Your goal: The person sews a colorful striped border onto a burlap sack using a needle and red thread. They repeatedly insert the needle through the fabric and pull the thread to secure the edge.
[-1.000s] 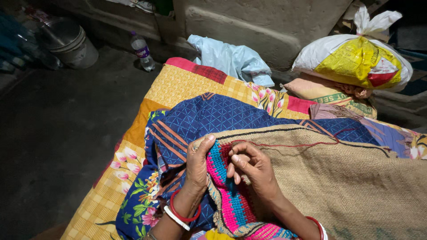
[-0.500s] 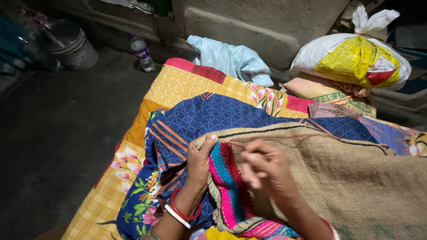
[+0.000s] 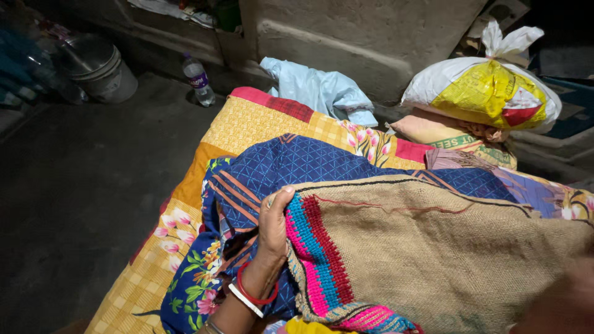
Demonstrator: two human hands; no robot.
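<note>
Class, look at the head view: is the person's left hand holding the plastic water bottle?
No, the left hand grips the edge of the burlap cloth, while the water bottle stands far off on the floor.

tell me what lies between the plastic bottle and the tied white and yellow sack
In the head view, a crumpled pale blue cloth lies between the plastic bottle and the sack, against the grey wall.

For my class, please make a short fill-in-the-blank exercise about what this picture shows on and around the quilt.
1. The left hand grips the edge of a brown ____ cloth.
2. The plastic bottle stands on the floor beside a metal ____.
3. A red thread runs across the cloth, which has a ____ , blue and red stitched border.

Missing words: burlap; bucket; pink
</note>
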